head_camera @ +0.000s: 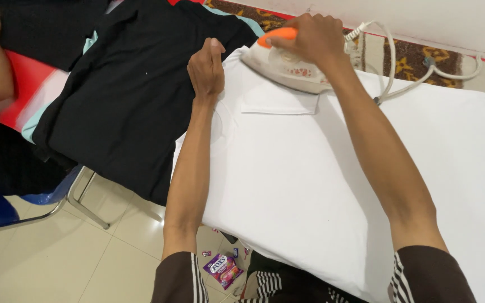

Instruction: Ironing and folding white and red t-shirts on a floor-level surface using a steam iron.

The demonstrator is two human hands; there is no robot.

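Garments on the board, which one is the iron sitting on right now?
The white garment, spread flat under the iron; the black garment lies to its left, clear of the iron.

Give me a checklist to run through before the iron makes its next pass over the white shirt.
1. Right hand grips the iron by its orange handle: ok.
2. Left hand lies flat at the edge of the white shirt, clear of the iron: ok.
3. Cord trails away behind the iron, off the path: ok.
4. Shirt pocket lies flat: ok.
5. Iron heat: cannot tell.
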